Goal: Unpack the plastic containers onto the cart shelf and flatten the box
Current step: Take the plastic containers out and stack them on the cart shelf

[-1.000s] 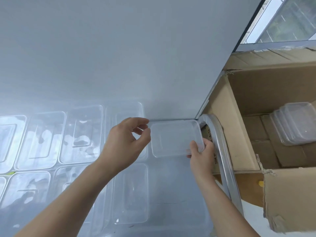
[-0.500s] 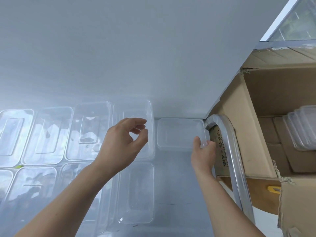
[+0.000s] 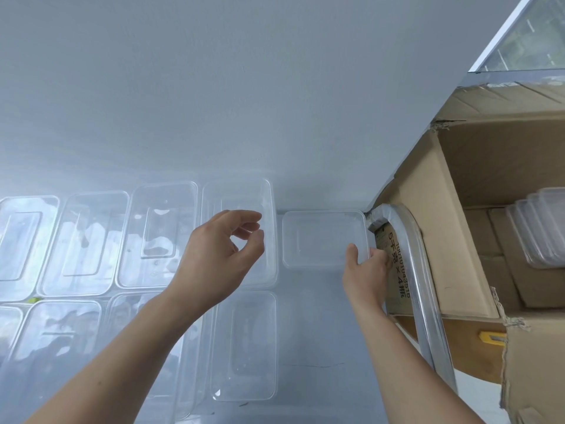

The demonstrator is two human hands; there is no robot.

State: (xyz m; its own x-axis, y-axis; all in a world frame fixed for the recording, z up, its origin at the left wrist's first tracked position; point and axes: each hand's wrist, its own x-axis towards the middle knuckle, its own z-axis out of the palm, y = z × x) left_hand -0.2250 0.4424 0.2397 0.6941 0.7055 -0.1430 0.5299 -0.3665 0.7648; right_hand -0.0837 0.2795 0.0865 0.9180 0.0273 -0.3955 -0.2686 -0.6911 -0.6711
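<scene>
A clear plastic container [image 3: 321, 238] lies on the grey cart shelf [image 3: 315, 332], at the back right corner beside the cart's metal handle [image 3: 409, 240]. My right hand [image 3: 365, 267] grips its near right corner, thumb on the rim. My left hand [image 3: 223, 255] hovers above the shelf to the left of it, fingers loosely curled, holding nothing. Several clear containers [image 3: 162, 234] lie in two rows on the shelf. The open cardboard box [image 3: 434, 209] stands to the right of the cart, with a stack of containers [image 3: 541, 228] inside.
A pale wall [image 3: 244, 87] rises behind the shelf. A yellow object [image 3: 490, 337] shows below the box's side. A torn box flap [image 3: 538, 368] hangs at the lower right. A window frame [image 3: 519, 38] is at the top right.
The container has gone from being held up between both hands to lying on the shelf at the back right corner. My left hand let go and drew back to the left.
</scene>
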